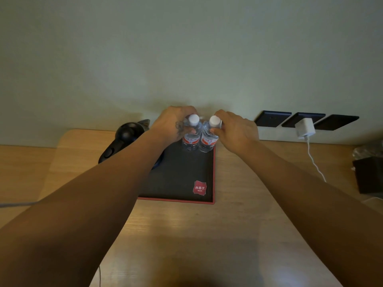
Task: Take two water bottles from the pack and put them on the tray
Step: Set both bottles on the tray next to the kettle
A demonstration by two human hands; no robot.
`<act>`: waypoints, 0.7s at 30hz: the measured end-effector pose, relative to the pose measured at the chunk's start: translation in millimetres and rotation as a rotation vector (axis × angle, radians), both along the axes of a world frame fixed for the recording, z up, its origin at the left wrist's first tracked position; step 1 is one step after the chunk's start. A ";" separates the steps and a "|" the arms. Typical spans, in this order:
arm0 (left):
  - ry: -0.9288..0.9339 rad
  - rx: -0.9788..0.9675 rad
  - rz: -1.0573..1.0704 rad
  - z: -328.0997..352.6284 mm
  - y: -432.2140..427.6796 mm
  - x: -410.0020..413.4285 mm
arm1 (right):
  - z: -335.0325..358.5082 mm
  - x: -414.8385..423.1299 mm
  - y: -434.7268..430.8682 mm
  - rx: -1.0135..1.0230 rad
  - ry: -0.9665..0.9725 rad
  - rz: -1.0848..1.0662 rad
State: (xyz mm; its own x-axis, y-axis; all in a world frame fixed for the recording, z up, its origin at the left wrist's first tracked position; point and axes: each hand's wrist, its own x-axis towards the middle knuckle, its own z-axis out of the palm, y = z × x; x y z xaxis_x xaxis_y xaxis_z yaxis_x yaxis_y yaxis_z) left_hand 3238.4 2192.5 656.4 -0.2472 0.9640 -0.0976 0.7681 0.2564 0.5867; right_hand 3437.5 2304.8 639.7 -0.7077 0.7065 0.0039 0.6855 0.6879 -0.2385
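Bottles, two of them, stood upright side by side at the tray's (211, 200) far end, mid-frame: the left bottle (191, 139) gripped by the left hand (173, 126), the right bottle (208, 142) by the right hand (236, 131). Both seemed set down, so letting go likely came next.

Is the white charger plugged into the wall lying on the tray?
No, the white charger sits in a wall socket right of the tray.
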 end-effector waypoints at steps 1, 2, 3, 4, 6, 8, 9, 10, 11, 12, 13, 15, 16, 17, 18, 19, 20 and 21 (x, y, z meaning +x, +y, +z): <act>0.005 0.002 -0.009 0.2 0.7 -0.7 | -0.9 -0.1 -0.6 -0.002 0.005 -0.006; 0.012 0.004 -0.014 0.4 1.0 -0.8 | -1.8 -0.1 -1.0 -0.008 0.008 -0.012; 0.021 0.007 -0.017 0.3 1.0 -0.7 | -2.6 -0.3 -1.3 -0.016 0.009 -0.019; 0.029 0.009 -0.017 0.3 0.6 0.0 | -2.9 -0.4 -1.5 -0.024 0.009 -0.025; 0.030 0.003 -0.006 0.8 -0.1 1.9 | -2.3 -0.2 -1.9 -0.036 0.010 -0.032; 0.022 -0.008 0.012 0.9 -0.9 3.1 | -1.8 0.6 -1.7 -0.067 0.008 -0.036; 0.014 -0.015 0.016 0.2 -1.3 3.2 | -1.5 1.3 -1.5 -0.096 0.010 -0.049; 0.005 -0.021 0.021 0.8 -2.3 3.9 | -0.5 1.6 -1.5 -0.131 0.019 -0.068; -0.006 -0.021 0.025 0.9 -3.2 4.2 | 0.3 1.6 -2.0 -0.162 0.033 -0.090; -0.013 -0.018 0.029 1.5 -4.6 4.6 | 1.3 1.5 -2.8 -0.184 0.047 -0.108; -0.016 -0.009 0.030 -0.3 -5.5 4.0 | 1.3 1.3 -3.6 -0.193 0.056 -0.117; -0.010 0.005 0.039 -2.3 -6.5 4.6 | 2.2 0.4 -5.3 -0.193 0.057 -0.123; -0.012 0.007 0.048 -3.1 -6.9 5.0 | 2.5 -0.1 -6.0 -0.197 0.054 -0.127; -0.021 0.014 0.054 -6.9 -7.2 4.2 | 1.6 -0.2 -6.2 -0.205 0.057 -0.129; -0.033 0.016 0.063 -7.8 -8.5 4.6 | 2.4 -0.3 -8.3 -0.211 0.061 -0.134; -0.043 0.020 0.063 -10.3 -10.1 4.4 | 3.1 0.2 -10.3 -0.221 0.065 -0.138; -0.052 0.022 0.065 -10.7 -12.8 4.2 | 4.2 1.2 -12.6 -0.224 0.069 -0.142; -0.069 0.031 0.062 -12.9 -15.2 3.0 | 5.9 2.8 -15.0 -0.225 0.072 -0.145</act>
State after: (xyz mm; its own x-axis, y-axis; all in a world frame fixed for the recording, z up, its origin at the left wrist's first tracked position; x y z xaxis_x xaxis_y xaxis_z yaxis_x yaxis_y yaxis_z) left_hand 3241.4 2177.3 643.6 -0.3001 0.9499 -0.0867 0.7087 0.2829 0.6463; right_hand 3440.3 2289.7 645.6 -0.6026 0.7893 -0.1178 0.7486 0.5078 -0.4262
